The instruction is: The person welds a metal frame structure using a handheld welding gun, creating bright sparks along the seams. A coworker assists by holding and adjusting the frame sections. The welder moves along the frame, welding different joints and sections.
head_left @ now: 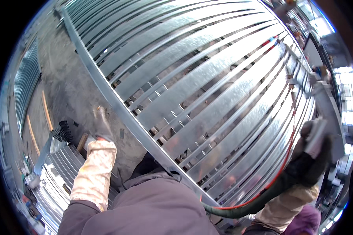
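My left hand (102,122), in a greyish glove and smeared by motion, hangs above the floor left of a large galvanized steel frame (141,131). Its fingers look stretched out, and I see nothing in them. At the right, my right hand (321,160) wears a dark glove and is closed around the pale handle of a grey, hose-fed hand tool (328,103) that looks like a welding gun. Blur hides its exact form. From the tool a dark green hose (259,201) with a red line (285,162) sags across my front. Both forearms have pale protective sleeves.
Parallel metal slats (211,66) fill the frame, with gaps between them. Stacked metal profiles (62,166) lie at the lower left. Wooden strips (47,109) and a ribbed metal panel (26,82) are on the concrete floor (62,86). A purple-clad part of a person (306,219) shows at the lower right.
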A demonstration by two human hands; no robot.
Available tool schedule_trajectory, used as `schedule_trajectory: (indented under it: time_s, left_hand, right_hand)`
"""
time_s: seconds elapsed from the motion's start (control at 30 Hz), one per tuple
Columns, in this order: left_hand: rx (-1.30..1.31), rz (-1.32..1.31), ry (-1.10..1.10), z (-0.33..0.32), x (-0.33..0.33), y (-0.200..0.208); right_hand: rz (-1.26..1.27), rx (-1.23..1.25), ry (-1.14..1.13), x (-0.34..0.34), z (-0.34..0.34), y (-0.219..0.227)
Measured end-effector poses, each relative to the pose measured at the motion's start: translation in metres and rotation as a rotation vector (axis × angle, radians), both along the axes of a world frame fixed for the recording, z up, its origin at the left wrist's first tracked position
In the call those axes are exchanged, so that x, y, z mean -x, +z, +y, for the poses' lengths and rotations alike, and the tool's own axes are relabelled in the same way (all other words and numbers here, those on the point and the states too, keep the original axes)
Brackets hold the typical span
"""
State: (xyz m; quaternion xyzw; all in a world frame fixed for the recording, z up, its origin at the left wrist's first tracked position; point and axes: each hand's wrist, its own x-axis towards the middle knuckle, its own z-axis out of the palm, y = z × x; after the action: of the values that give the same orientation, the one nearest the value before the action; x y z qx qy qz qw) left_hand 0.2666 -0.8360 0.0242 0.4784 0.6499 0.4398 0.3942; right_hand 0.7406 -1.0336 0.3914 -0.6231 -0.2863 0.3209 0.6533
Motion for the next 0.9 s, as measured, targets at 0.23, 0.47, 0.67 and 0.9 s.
schedule_trajectory:
  time_s: [0.23, 0.47, 0.67, 0.9]
  left_hand:
    - [0.133, -0.140, 0.327, 0.054, -0.033, -0.068]
    - [-0.036, -0.297, 0.472, 0.076, -0.014, -0.140]
    - [0.247, 0.300, 0.452, 0.058, -0.057, -0.053]
    - [0.039, 0.414, 0.427, 0.054, -0.064, -0.040]
  right_hand:
    - [0.124, 0.437, 0.415, 0.029, 0.107, -0.106]
    - [0.494, 0.571, 0.849, 0.073, 0.144, -0.196]
    - [0.517, 0.603, 0.974, 0.094, 0.151, -0.237]
    - [0.391, 0.492, 1.038, 0.102, 0.159, -0.257]
